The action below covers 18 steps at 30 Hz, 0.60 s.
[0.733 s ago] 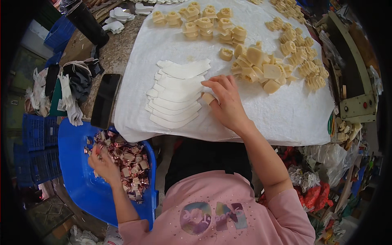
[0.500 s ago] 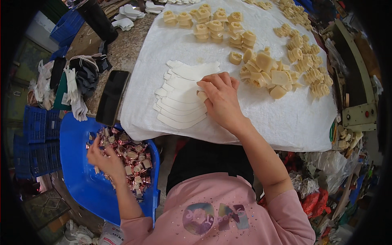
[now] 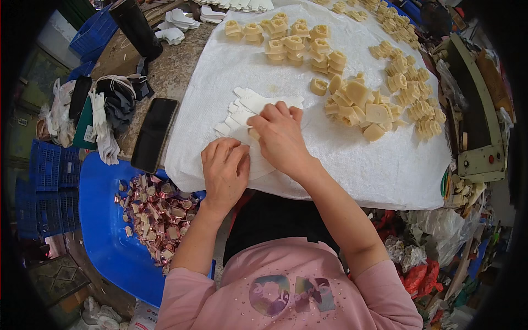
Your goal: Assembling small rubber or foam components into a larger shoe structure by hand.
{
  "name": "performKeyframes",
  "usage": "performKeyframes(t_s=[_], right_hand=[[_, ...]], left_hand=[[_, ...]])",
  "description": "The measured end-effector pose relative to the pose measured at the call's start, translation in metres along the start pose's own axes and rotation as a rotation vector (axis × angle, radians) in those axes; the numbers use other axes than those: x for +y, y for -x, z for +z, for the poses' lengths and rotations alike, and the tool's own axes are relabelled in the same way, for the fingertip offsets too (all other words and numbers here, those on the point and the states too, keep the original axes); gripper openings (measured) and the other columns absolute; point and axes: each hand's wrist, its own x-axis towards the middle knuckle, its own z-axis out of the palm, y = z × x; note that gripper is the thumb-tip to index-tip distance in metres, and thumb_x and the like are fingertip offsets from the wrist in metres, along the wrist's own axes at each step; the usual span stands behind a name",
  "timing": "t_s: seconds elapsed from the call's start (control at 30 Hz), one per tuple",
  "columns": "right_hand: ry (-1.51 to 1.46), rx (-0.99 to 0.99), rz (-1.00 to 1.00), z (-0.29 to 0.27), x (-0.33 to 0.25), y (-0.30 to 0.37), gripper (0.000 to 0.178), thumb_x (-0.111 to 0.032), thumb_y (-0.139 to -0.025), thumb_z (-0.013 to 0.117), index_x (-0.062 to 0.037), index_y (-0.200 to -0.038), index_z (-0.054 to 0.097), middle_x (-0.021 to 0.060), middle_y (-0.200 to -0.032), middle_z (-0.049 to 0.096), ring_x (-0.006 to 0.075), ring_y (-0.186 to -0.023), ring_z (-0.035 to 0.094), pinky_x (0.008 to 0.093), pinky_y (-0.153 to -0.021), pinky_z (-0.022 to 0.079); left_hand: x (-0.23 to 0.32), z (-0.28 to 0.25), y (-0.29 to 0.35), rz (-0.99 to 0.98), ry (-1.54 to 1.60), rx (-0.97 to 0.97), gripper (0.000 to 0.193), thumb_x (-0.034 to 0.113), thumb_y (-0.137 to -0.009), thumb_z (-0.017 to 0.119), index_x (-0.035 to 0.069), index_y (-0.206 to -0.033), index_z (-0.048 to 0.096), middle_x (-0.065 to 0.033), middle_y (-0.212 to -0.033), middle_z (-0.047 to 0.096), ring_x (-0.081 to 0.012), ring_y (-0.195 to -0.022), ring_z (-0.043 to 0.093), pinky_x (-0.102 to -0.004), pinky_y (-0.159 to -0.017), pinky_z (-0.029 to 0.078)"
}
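A fan of overlapping thin white curved strips (image 3: 240, 108) lies on a white cloth-like sheet (image 3: 352, 170). Over these strips my right hand (image 3: 281, 136) is closed round a small beige piece, mostly hidden in its fingers. My left hand (image 3: 224, 171) rests by the near end of the strips, fingers bent together; whatever they pinch is hidden. Right of my hands sits a heap of beige moulded pieces (image 3: 360, 104). More beige ring-like pieces (image 3: 295, 47) stand in stacks farther back.
Left of the table, a blue basin (image 3: 102, 236) holds many pieces with shiny pink wrapping (image 3: 159, 212). A dark phone (image 3: 154, 135) lies at the table's left edge, near gloves and cloths (image 3: 113, 104). A black cylinder (image 3: 135, 30) stands far left. Plastic bags (image 3: 434, 225) fill the right side.
My left hand has come up from over the blue basin to the near end of the white strips. My right hand has shifted left and nearer over them, still holding the beige piece.
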Motion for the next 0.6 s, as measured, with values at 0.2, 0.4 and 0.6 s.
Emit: performKeyframes(t_s=[0.2,0.4,0.6], right_hand=[[-0.072,-0.073,-0.006,0.021,0.0,-0.02,0.019,-0.007,-0.061,0.066,-0.0102,-0.08,0.063,0.0066,-0.09,0.053,0.0264,-0.094,0.045,0.0412,-0.082,0.029],[-0.085,-0.044,-0.003,0.031,-0.007,-0.013,0.011,-0.014,-0.067,0.061,-0.0091,-0.075,0.066,0.0068,-0.089,0.054,0.0258,-0.095,0.046,0.0436,-0.08,0.03],[-0.096,-0.062,-0.126,0.027,-0.011,-0.021,0.012,-0.013,-0.064,0.063,-0.0108,-0.076,0.062,0.0055,-0.088,0.052,0.0251,-0.092,0.045,0.0419,-0.079,0.03]], left_hand=[[0.003,0.004,-0.001,0.007,0.018,0.015,0.024,-0.003,-0.064,0.068,0.004,-0.087,0.061,-0.008,-0.091,0.057,-0.0268,-0.091,0.053,-0.037,-0.081,0.038],[0.002,0.002,0.004,-0.024,-0.002,0.011,0.026,-0.004,-0.064,0.068,0.004,-0.088,0.062,-0.0083,-0.092,0.058,-0.0269,-0.091,0.054,-0.037,-0.082,0.039],[0.004,0.002,0.004,-0.023,0.012,0.039,0.026,-0.005,-0.064,0.069,0.002,-0.088,0.062,-0.009,-0.095,0.059,-0.0267,-0.091,0.054,-0.0364,-0.082,0.039]])
